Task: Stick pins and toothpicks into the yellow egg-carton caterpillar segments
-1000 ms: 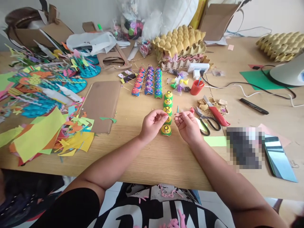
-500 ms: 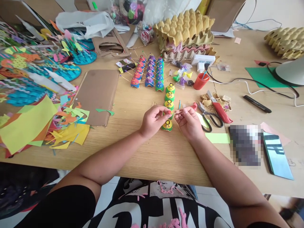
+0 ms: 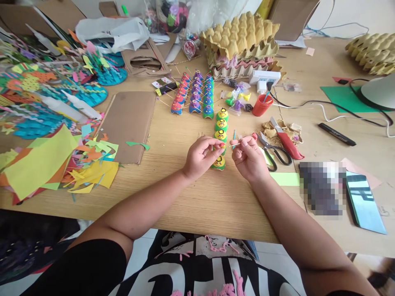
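Observation:
Between the thumb and fingers of my left hand (image 3: 202, 158) is a small red piece (image 3: 222, 145). My right hand (image 3: 250, 158) pinches a thin pale stick (image 3: 235, 144) that points toward the left hand; a narrow gap lies between its tip and the red piece. Beneath and between the hands runs a column of yellow-and-green painted egg-carton cups (image 3: 221, 124) with smiling faces and black loops on top. Further back stand three finished-looking rows, red-blue (image 3: 180, 94), purple-blue (image 3: 196, 93) and green-blue (image 3: 208, 96), with thin sticks poking out.
Scissors (image 3: 279, 155), a red-handled cutter (image 3: 288, 142) and a red cup (image 3: 261, 105) sit to the right. Egg trays (image 3: 240, 39) are stacked behind. Cardboard (image 3: 128, 125) and paper scraps (image 3: 40, 160) lie left. A phone (image 3: 365, 201) rests at the right.
My right hand has moved slightly right, so the stick is further from the red piece. My left hand keeps its grip. The whole view has shifted a little.

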`<state>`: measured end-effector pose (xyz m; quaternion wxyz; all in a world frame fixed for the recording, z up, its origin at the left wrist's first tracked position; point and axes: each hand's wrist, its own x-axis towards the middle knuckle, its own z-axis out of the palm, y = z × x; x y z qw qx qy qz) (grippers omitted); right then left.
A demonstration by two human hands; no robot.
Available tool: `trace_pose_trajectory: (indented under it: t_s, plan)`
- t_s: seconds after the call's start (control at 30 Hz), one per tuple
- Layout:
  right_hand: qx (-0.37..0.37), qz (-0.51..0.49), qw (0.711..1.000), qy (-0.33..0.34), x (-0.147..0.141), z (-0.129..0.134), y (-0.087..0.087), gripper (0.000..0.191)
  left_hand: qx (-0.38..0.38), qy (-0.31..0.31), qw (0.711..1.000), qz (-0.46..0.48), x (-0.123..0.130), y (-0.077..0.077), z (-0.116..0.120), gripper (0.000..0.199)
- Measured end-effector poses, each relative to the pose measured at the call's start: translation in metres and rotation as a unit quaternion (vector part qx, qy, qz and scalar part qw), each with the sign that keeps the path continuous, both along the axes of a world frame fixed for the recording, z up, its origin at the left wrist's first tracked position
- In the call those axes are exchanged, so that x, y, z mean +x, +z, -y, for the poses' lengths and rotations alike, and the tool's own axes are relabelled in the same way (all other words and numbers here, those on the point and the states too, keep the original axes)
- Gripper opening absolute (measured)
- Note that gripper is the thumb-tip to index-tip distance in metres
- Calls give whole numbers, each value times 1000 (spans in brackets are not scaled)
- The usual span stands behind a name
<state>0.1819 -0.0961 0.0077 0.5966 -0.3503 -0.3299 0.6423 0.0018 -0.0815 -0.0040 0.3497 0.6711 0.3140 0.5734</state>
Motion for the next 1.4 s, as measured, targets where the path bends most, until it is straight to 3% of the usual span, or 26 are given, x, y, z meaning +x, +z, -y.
trace_pose_trajectory:
  t_s: [0.23,0.47,0.73,0.9,1.03,1.23,1.4]
  plan:
    - [40,15,999,15,-2,4,7,33,12,4,1000,-5,-1,3,4,22]
    - [117,151,981,29,-9,22,14,28,45,15,997,-67,-2,1,4,15]
    - [101,239,964,63,-12,27,22,49,212,21,965,-151,-6,7,6,10]
    - [60,218,967,121,-11,24,20,52,279,43,944,-172,-7,6,5,4]
    - [56,156,979,121,-8,21,15,43,272,62,944,-179,-8,5,4,11]
    - [68,123,984,107,-4,18,13,30,217,-6,968,-122,-7,6,8,32]
    - [68,80,987,118,-5,18,15,27,177,-8,981,-79,-7,5,9,34]
